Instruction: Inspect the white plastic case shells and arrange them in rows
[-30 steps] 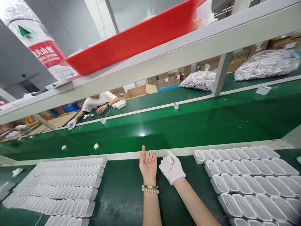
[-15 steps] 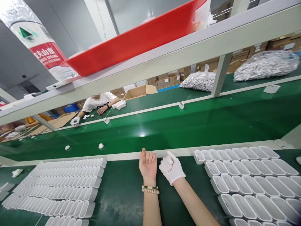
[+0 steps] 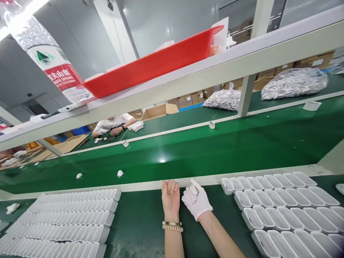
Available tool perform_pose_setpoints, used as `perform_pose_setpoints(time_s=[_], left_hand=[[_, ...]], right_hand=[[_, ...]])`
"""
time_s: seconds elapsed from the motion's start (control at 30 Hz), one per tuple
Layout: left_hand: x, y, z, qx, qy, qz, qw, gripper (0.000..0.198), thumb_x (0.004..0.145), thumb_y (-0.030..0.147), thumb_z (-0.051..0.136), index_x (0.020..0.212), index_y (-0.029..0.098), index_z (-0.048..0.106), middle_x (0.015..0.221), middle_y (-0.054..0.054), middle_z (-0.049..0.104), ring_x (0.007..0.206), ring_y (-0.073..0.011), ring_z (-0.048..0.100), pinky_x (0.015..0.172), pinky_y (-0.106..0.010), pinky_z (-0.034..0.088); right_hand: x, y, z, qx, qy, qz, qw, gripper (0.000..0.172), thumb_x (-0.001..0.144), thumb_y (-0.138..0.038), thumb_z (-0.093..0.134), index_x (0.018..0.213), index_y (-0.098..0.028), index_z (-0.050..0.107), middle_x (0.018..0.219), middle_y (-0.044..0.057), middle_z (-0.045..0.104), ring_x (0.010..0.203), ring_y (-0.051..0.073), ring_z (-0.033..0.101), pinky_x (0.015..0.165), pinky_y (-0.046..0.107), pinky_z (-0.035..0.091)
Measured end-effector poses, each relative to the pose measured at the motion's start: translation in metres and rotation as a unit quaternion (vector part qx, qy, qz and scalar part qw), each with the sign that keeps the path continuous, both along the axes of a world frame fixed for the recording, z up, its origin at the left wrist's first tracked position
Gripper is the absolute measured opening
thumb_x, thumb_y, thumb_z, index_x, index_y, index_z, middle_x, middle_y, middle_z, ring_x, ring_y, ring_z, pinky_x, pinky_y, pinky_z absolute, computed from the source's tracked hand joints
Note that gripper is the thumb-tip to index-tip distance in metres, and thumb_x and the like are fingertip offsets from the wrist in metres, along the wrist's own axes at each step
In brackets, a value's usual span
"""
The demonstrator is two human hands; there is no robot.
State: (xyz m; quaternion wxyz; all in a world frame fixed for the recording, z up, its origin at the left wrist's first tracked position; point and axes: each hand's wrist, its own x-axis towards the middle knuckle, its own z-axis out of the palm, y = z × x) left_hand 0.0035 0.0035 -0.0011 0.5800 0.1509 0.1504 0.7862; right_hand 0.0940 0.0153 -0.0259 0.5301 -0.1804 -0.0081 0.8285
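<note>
Grip first: both our hands are curled narrow, and we see nothing held in either. Our bare left hand [image 3: 170, 198] and gloved right hand [image 3: 197, 201] rest side by side, nearly touching, on the green tabletop [image 3: 139, 218]. The right cases [image 3: 279, 206] and left cases [image 3: 70, 222] lie in rows, apart from both hands. Since a second ago the left hand has folded its raised finger down into the fist, so work on the cases looks paused. Two small pieces [image 3: 120, 173] on the belt [image 3: 215, 150] have drifted rightward, and our view has tipped upward.
</note>
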Motion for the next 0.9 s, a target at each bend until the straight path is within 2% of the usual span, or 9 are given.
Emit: perform_pose_setpoints(time_s=[0.3, 0.43, 0.53, 0.63, 0.7, 0.77, 0.9], left_hand=[[0.000, 0.000, 0.000, 0.004, 0.020, 0.012, 1.000, 0.040, 0.101, 0.037, 0.060, 0.068, 0.019, 0.045, 0.059, 0.010, 0.034, 0.050, -0.0078, 0.037, 0.054, -0.022, 0.042], [0.001, -0.001, 0.002, 0.006, 0.061, 0.005, 0.998, 0.046, 0.100, 0.042, 0.062, 0.066, 0.020, 0.039, 0.059, 0.009, 0.030, 0.051, -0.0082, 0.032, 0.054, -0.022, 0.039], [-0.001, -0.002, 0.001, 0.011, 0.112, 0.002, 0.994, 0.050, 0.100, 0.047, 0.059, 0.065, 0.021, 0.036, 0.059, 0.009, 0.028, 0.050, -0.0081, 0.030, 0.053, -0.021, 0.037], [-0.005, -0.004, -0.006, 0.018, 0.192, -0.017, 0.981, 0.047, 0.101, 0.049, 0.056, 0.066, 0.020, 0.042, 0.059, 0.010, 0.031, 0.048, -0.0074, 0.032, 0.050, -0.021, 0.036], [-0.007, -0.005, -0.013, 0.023, 0.265, -0.054, 0.962, 0.044, 0.100, 0.048, 0.057, 0.069, 0.018, 0.048, 0.058, 0.010, 0.038, 0.046, -0.0070, 0.036, 0.049, -0.021, 0.038], [-0.005, -0.005, -0.020, 0.028, 0.348, -0.099, 0.932, 0.039, 0.099, 0.046, 0.059, 0.074, 0.017, 0.055, 0.060, 0.008, 0.046, 0.047, -0.0068, 0.042, 0.049, -0.021, 0.041], [0.005, 0.000, -0.028, 0.027, 0.512, -0.155, 0.844, 0.032, 0.098, 0.042, 0.063, 0.082, 0.014, 0.061, 0.066, 0.006, 0.054, 0.050, -0.0070, 0.050, 0.048, -0.020, 0.044]], right_hand=[[-0.001, 0.000, -0.002, 0.018, -0.010, -0.002, 1.000, 0.062, 0.092, -0.041, 0.060, 0.046, -0.023, 0.022, 0.033, -0.008, 0.022, 0.030, 0.007, 0.015, 0.034, 0.023, 0.013], [-0.003, 0.001, -0.004, 0.033, -0.015, -0.010, 0.999, 0.059, 0.091, -0.043, 0.062, 0.047, -0.023, 0.028, 0.033, -0.008, 0.024, 0.030, 0.007, 0.019, 0.033, 0.023, 0.016], [-0.004, 0.004, -0.005, 0.041, -0.019, -0.019, 0.999, 0.049, 0.089, -0.044, 0.066, 0.052, -0.022, 0.042, 0.037, -0.007, 0.035, 0.031, 0.008, 0.029, 0.033, 0.024, 0.023], [-0.004, 0.008, -0.004, 0.044, -0.027, -0.037, 0.998, 0.033, 0.086, -0.043, 0.072, 0.066, -0.020, 0.059, 0.049, -0.003, 0.054, 0.040, 0.011, 0.047, 0.038, 0.024, 0.035], [-0.003, 0.011, -0.004, 0.047, -0.032, -0.054, 0.997, 0.027, 0.083, -0.044, 0.075, 0.075, -0.020, 0.065, 0.060, 0.000, 0.064, 0.050, 0.013, 0.058, 0.045, 0.025, 0.044], [-0.001, 0.014, -0.004, 0.050, -0.036, -0.069, 0.996, 0.027, 0.081, -0.045, 0.078, 0.078, -0.020, 0.068, 0.067, 0.001, 0.069, 0.057, 0.015, 0.064, 0.051, 0.026, 0.049], [-0.002, 0.017, -0.008, 0.055, -0.044, -0.082, 0.994, 0.035, 0.086, -0.048, 0.074, 0.077, -0.015, 0.067, 0.066, 0.000, 0.067, 0.058, 0.013, 0.063, 0.057, 0.026, 0.052]])
